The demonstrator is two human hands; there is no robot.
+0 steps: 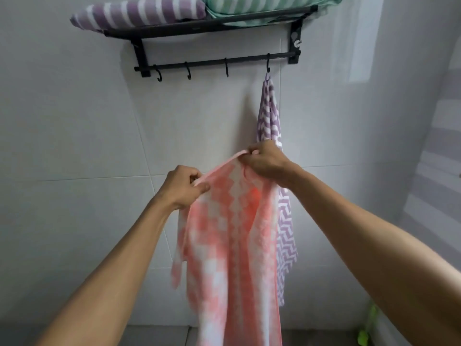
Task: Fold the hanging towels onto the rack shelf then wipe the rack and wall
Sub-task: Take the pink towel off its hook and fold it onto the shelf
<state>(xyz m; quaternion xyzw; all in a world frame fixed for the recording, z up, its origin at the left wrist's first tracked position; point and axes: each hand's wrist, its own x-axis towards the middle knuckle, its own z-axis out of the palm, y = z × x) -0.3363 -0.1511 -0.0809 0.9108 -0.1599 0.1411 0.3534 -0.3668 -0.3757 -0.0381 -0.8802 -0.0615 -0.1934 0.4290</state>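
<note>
Now both hands raised (apart); pinching pink towel

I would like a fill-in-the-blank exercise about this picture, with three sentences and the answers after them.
1. Both hands, the left hand and the right hand, pinch the top edge of the ____ towel.
2. The purple towel hangs from the hook farthest to the ____.
3. The folded towels on the rack shelf number ____.

Answers: pink; right; two
</note>
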